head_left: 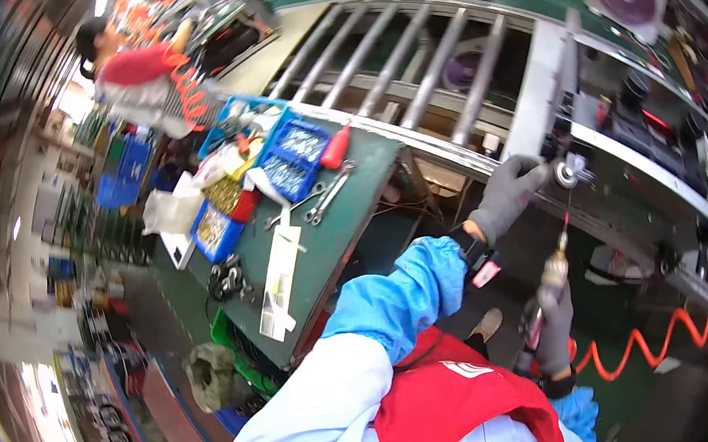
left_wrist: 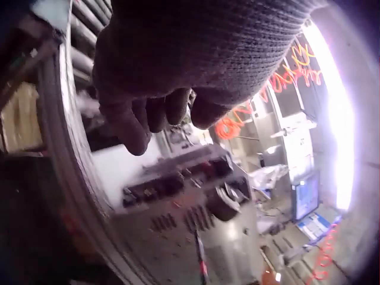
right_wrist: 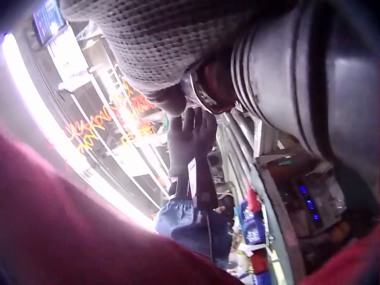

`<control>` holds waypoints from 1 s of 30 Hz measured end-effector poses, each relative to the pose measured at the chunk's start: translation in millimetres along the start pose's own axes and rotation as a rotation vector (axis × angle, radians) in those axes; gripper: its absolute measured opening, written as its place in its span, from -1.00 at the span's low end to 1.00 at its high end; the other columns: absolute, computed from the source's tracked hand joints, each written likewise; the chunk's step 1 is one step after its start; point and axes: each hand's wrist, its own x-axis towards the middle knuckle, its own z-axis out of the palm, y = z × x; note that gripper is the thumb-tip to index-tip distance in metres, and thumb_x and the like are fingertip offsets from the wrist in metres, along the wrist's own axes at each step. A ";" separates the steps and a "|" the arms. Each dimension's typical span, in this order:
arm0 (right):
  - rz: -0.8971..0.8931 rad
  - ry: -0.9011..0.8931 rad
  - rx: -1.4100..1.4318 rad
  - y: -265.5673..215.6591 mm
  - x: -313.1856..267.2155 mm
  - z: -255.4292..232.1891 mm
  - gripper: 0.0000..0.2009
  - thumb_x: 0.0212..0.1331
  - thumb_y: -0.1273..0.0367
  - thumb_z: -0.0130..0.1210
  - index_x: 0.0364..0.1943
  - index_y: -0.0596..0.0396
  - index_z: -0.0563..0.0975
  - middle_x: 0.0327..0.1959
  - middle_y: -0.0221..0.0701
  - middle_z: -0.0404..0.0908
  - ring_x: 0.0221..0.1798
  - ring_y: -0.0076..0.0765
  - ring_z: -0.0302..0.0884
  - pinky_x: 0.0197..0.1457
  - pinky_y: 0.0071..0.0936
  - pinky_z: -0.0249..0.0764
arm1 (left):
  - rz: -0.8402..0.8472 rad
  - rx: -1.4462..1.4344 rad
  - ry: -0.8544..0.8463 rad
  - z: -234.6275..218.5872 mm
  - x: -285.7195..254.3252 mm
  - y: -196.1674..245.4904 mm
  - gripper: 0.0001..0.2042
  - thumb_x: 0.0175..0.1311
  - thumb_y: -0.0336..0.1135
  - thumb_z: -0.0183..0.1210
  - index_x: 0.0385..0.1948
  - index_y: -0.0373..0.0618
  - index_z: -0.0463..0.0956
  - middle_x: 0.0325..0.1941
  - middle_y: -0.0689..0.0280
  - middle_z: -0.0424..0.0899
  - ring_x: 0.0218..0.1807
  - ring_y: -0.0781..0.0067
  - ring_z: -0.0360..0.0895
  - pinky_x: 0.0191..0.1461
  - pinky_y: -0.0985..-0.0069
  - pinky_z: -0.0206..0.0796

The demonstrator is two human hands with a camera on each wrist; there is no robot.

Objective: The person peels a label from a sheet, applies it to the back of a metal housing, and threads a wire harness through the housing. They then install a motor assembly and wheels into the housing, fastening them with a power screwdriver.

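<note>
In the head view my grey-gloved left hand (head_left: 507, 196) reaches to the corner of a metal unit (head_left: 652, 173), its fingertips beside a round metal part (head_left: 565, 174). Whether they touch it is unclear. The left wrist view shows that hand (left_wrist: 178, 65) with fingers loosely bent above the unit's slotted side (left_wrist: 184, 222), nothing visible in them. Lower down, my gloved right hand (head_left: 554, 324) grips a power driver (head_left: 555, 270), its thin bit pointing up toward the round part. The right wrist view has the driver's body (right_wrist: 285, 77) close up beside the right hand (right_wrist: 160, 44).
A roller conveyor (head_left: 391, 60) runs behind. On the green table (head_left: 351, 199) at left lie blue bins of hardware (head_left: 284, 163), wrenches (head_left: 330, 192) and a red bottle (head_left: 335, 147). An orange coiled hose (head_left: 656, 338) hangs at right. Another person (head_left: 143, 79) stands at the back left.
</note>
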 end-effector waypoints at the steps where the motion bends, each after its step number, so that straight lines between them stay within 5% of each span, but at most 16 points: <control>1: 0.032 -0.001 -0.059 10.7 -7.9 -2.3 -0.38 0.14 0.24 0.20 0.30 0.04 0.28 -0.47 -0.48 0.44 -0.58 -0.54 0.44 -0.56 -0.58 0.41 | -0.020 0.083 0.056 -29.9 -11.5 3.0 -0.67 0.29 -0.25 0.28 -0.05 -0.30 0.56 -0.23 0.27 0.65 -0.24 0.51 0.58 -0.14 0.47 0.50; 5: 0.056 -0.081 -0.243 91.2 -8.1 -37.4 -0.38 0.09 0.32 0.22 0.29 0.08 0.33 -0.35 -0.47 0.46 -0.51 -0.53 0.44 -0.45 -0.51 0.44 | -0.068 0.265 0.485 -193.4 -74.9 20.6 -0.71 0.29 -0.25 0.22 -0.10 -0.27 0.62 -0.28 0.26 0.68 -0.29 0.48 0.61 -0.20 0.48 0.49; 6: 0.021 -0.105 -0.305 118.1 -2.9 -50.6 -0.39 0.09 0.38 0.22 0.29 0.09 0.34 -0.30 -0.47 0.47 -0.45 -0.55 0.42 -0.37 -0.53 0.43 | -0.077 0.510 0.654 -239.9 -94.3 32.7 -0.73 0.27 -0.27 0.21 -0.12 -0.25 0.64 -0.33 0.29 0.68 -0.33 0.49 0.60 -0.26 0.48 0.47; 7: 0.118 -0.047 -0.349 125.7 -7.3 -45.8 -0.39 0.09 0.40 0.22 0.29 0.10 0.35 -0.28 -0.46 0.48 -0.41 -0.55 0.42 -0.34 -0.53 0.42 | 0.023 0.486 0.833 -301.8 -110.6 24.3 -0.82 0.21 -0.29 0.19 -0.31 -0.20 0.67 -0.51 0.31 0.62 -0.51 0.53 0.48 -0.41 0.48 0.34; 8: 0.219 0.014 -0.390 130.3 -10.4 -33.7 -0.40 0.09 0.43 0.22 0.29 0.11 0.35 -0.26 -0.45 0.49 -0.38 -0.56 0.42 -0.31 -0.53 0.42 | 0.078 0.391 0.922 -361.7 -129.2 27.0 -0.81 0.21 -0.26 0.20 -0.32 -0.18 0.67 -0.50 0.29 0.62 -0.48 0.54 0.48 -0.38 0.49 0.34; 9: 0.258 0.011 -0.456 132.1 -8.2 -22.4 -0.39 0.09 0.43 0.22 0.30 0.11 0.35 -0.25 -0.45 0.50 -0.37 -0.55 0.42 -0.30 -0.53 0.42 | 0.136 0.615 1.090 -414.2 -149.8 40.3 -0.79 0.20 -0.23 0.22 -0.30 -0.17 0.68 -0.41 0.23 0.70 -0.38 0.41 0.60 -0.27 0.42 0.44; 10: 0.294 0.012 -0.522 133.1 -4.8 -10.7 -0.39 0.09 0.43 0.22 0.30 0.10 0.34 -0.24 -0.44 0.50 -0.35 -0.54 0.43 -0.30 -0.53 0.43 | 0.115 0.660 1.192 -507.8 -166.3 21.3 -0.77 0.17 -0.24 0.24 -0.23 -0.18 0.69 -0.30 0.14 0.75 -0.25 0.24 0.69 -0.12 0.34 0.50; 11: 0.331 0.017 -0.585 134.2 -1.6 2.5 -0.39 0.09 0.44 0.22 0.31 0.10 0.34 -0.23 -0.44 0.51 -0.34 -0.53 0.44 -0.30 -0.52 0.43 | 0.099 0.896 1.331 -514.0 -185.1 55.4 -0.72 0.13 -0.25 0.27 -0.17 -0.19 0.69 -0.18 0.04 0.75 -0.09 0.09 0.71 0.02 0.27 0.50; 14: 0.333 0.014 -0.462 132.2 10.0 52.5 -0.42 0.08 0.43 0.23 0.26 0.12 0.36 -0.26 -0.44 0.49 -0.36 -0.53 0.43 -0.31 -0.52 0.43 | -0.146 1.283 1.248 -633.6 -219.9 68.1 -0.56 0.03 -0.15 0.36 -0.06 -0.20 0.66 -0.04 0.01 0.72 0.03 -0.02 0.66 0.16 0.22 0.47; 19: 0.276 -0.080 -0.398 121.4 25.8 130.7 -0.50 0.10 0.35 0.22 0.15 0.14 0.38 -0.32 -0.46 0.45 -0.40 -0.53 0.39 -0.34 -0.51 0.43 | -0.576 1.512 0.828 -647.5 -197.4 111.7 -0.40 0.03 -0.08 0.41 0.11 -0.20 0.51 0.00 -0.06 0.69 0.07 -0.08 0.63 0.18 0.17 0.47; 22: 0.288 -0.110 -0.439 113.0 30.3 169.0 -0.51 0.12 0.28 0.21 0.13 0.12 0.38 -0.32 -0.48 0.44 -0.40 -0.54 0.40 -0.34 -0.51 0.43 | -0.512 1.678 0.668 -670.0 -176.4 106.9 -0.35 0.03 -0.07 0.42 0.16 -0.18 0.44 -0.06 -0.09 0.69 0.02 -0.11 0.64 0.14 0.14 0.49; 27: 0.291 -0.138 -0.462 117.2 38.0 197.7 -0.53 0.14 0.26 0.21 0.11 0.12 0.39 -0.31 -0.47 0.45 -0.40 -0.55 0.42 -0.35 -0.52 0.43 | -0.305 1.756 0.743 -701.5 -173.1 75.7 -0.65 0.26 -0.24 0.19 0.06 -0.10 0.51 -0.13 -0.03 0.66 -0.10 -0.08 0.66 0.00 0.10 0.52; 30: 0.237 -0.188 -0.465 124.7 40.8 203.1 -0.56 0.15 0.26 0.20 0.08 0.11 0.40 -0.33 -0.46 0.46 -0.42 -0.54 0.43 -0.37 -0.53 0.44 | -0.214 1.734 0.769 -704.1 -179.3 70.3 -0.73 0.23 -0.27 0.17 -0.06 -0.07 0.60 -0.12 -0.02 0.66 -0.09 -0.09 0.65 0.02 0.12 0.51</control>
